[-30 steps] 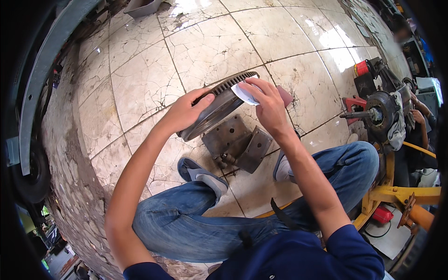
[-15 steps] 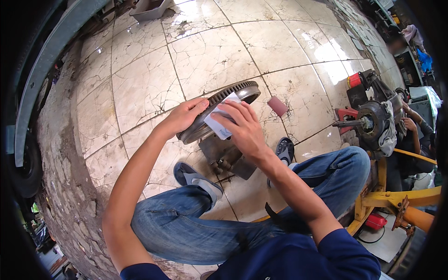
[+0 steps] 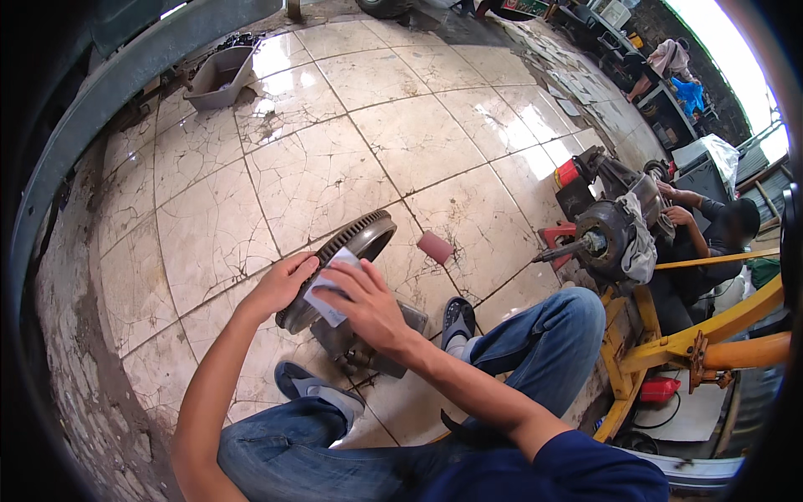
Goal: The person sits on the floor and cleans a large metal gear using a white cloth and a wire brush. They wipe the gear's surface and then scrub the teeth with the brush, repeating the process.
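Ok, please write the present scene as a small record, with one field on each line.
Left hand: at the rim of a toothed metal wheel
Right hand: fingers over a white sheet against the wheel
Beneath: metal blocks, partly hidden
Floor: reddish flat piece right of the wheel; grey bin at upper left
Right side: co-worker beside a metal assembly

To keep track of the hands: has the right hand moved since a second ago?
Yes: the right hand has moved left and toward the person, judged against the reddish sheet on the floor.
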`<move>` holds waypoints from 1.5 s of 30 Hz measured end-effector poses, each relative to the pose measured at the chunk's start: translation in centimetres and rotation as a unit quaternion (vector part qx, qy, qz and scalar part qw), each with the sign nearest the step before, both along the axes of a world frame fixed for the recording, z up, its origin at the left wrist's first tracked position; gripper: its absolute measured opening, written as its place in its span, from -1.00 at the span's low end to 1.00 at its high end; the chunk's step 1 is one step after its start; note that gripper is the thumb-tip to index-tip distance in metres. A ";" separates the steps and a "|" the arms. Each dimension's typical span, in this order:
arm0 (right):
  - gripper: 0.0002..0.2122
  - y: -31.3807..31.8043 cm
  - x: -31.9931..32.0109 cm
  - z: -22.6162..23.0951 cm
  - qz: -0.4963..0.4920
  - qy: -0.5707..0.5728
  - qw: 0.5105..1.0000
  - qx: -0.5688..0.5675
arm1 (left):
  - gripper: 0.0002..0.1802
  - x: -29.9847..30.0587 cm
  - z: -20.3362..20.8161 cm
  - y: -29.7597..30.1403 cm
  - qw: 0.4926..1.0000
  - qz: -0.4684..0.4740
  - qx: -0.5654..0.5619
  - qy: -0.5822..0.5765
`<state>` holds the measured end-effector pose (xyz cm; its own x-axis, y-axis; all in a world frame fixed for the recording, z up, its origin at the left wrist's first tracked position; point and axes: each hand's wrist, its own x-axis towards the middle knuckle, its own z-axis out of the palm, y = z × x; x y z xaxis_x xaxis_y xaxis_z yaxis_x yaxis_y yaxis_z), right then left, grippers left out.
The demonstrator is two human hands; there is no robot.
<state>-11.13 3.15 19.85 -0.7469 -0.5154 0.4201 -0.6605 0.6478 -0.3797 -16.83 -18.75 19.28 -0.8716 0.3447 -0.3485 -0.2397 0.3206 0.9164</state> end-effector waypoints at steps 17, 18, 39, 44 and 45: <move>-0.63 2.9 -0.9 -1.7 0.109 0.027 0.994 0.000 | -0.54 -0.8 1.6 1.4 1.000 0.000 -0.020 -0.011; -0.63 3.7 -1.5 -1.6 0.100 0.013 0.995 -0.009 | -0.54 -0.9 1.7 1.5 1.000 -0.007 -0.011 -0.005; -0.58 4.7 -3.6 0.0 0.015 -0.025 0.998 -0.047 | -0.52 -1.0 1.0 1.2 0.999 -0.041 -0.013 0.008; -0.68 0.6 -0.5 -0.3 0.148 0.028 0.988 0.023 | -0.48 -1.5 -0.3 0.8 0.997 -0.046 -0.040 0.038; -0.68 0.8 -0.3 -0.5 0.138 0.022 0.990 0.027 | -0.47 -1.6 -0.6 0.8 0.997 -0.042 -0.047 0.048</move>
<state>-11.43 3.99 19.30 -0.5564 -0.7193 0.4160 -0.8302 0.4595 -0.3157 -18.39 -17.97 18.63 -0.8722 0.3872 -0.2990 -0.1214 0.4207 0.8990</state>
